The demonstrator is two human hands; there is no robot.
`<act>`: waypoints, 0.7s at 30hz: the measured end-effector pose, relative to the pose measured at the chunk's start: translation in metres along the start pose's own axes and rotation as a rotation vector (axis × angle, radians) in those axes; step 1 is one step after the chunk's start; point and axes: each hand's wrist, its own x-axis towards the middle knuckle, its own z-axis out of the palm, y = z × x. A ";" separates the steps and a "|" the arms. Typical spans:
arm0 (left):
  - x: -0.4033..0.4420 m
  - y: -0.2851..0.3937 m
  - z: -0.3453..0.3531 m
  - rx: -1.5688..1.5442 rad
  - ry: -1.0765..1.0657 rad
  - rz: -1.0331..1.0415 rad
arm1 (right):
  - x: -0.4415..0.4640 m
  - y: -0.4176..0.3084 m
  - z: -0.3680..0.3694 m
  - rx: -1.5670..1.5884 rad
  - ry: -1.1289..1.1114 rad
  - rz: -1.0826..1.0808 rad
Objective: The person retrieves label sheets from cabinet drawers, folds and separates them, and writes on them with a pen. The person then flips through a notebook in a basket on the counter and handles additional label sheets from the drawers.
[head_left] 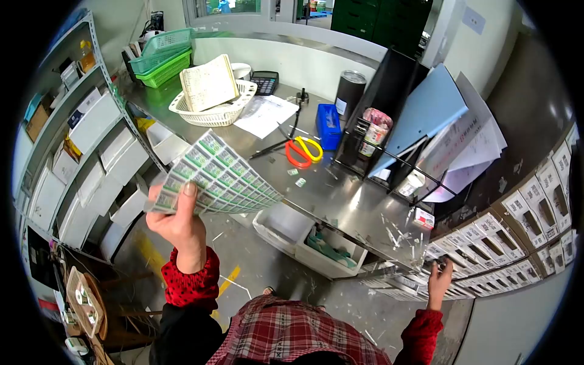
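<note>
My left hand is closed on a sheet of labels, thumb on top. Printed in green and white rows, the sheet is raised and tilted over the steel table's front edge. Down at the right, my right hand reaches to the stacked white boxes, which have printed labels and dark openings. Its thumb and finger are apart at the front of one box, with a dark patch between them. Whether a small label is at the fingertips is too small to tell.
On the steel table lie scissors, a blue box-shaped item, a white basket with a notebook, and a calculator. A black wire file rack stands at right. White drawers sit below; shelving is left.
</note>
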 end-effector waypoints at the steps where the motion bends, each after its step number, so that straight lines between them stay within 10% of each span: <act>1: 0.006 -0.001 -0.010 0.016 -0.029 0.095 | 0.008 -0.024 -0.002 -0.058 -0.080 0.066; 6: 0.043 -0.001 -0.058 0.285 -0.157 0.543 | 0.023 -0.216 0.004 0.334 0.138 0.041; 10: 0.066 -0.001 -0.069 0.453 -0.528 0.806 | 0.068 -0.376 0.103 0.829 -0.736 0.031; 14: 0.072 -0.009 -0.067 0.686 -0.941 0.894 | 0.111 -0.487 0.235 0.576 -0.387 -0.603; 21: 0.046 -0.054 -0.035 0.453 -1.116 0.996 | 0.128 -0.491 0.279 0.190 -0.644 -0.691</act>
